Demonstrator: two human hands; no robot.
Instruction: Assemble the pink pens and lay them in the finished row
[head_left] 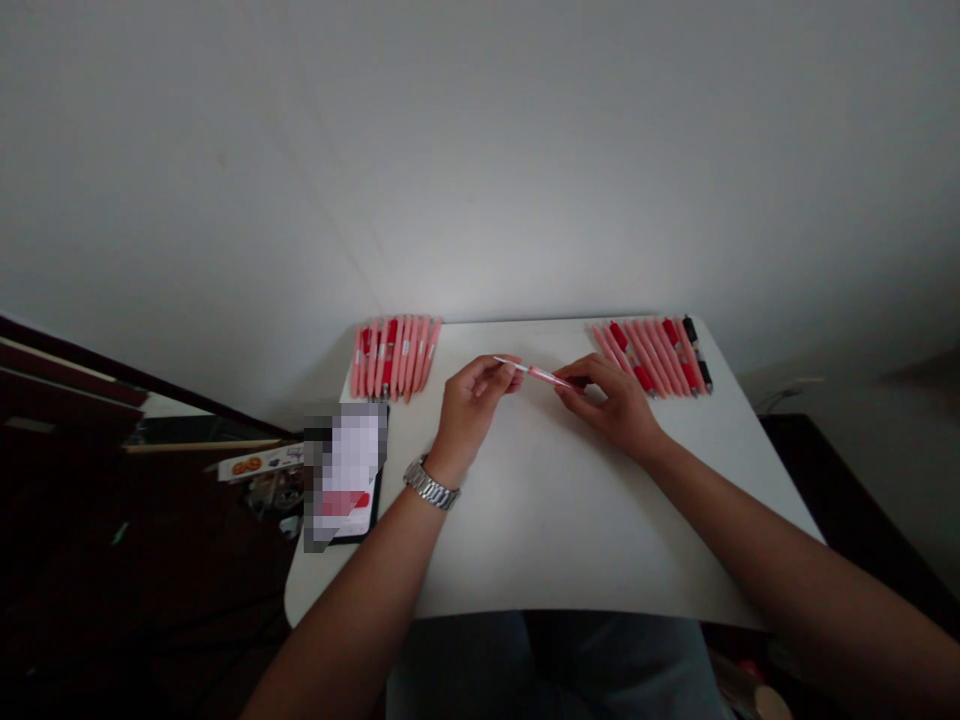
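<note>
Though slender, a pink pen point(541, 375)

Desk point(540, 520): far side set against the wall point(480, 150).
Far left corner: row of pens point(394, 355), laid side by side.
Far right corner: second row of pens point(652, 355), likewise.
Centre, between the rows and slightly nearer: single pen point(541, 375), left end in the left hand point(472, 405), right end in the right hand point(611, 405).
Left edge, nearer: flat device point(349, 475), lying on the desk.
</note>
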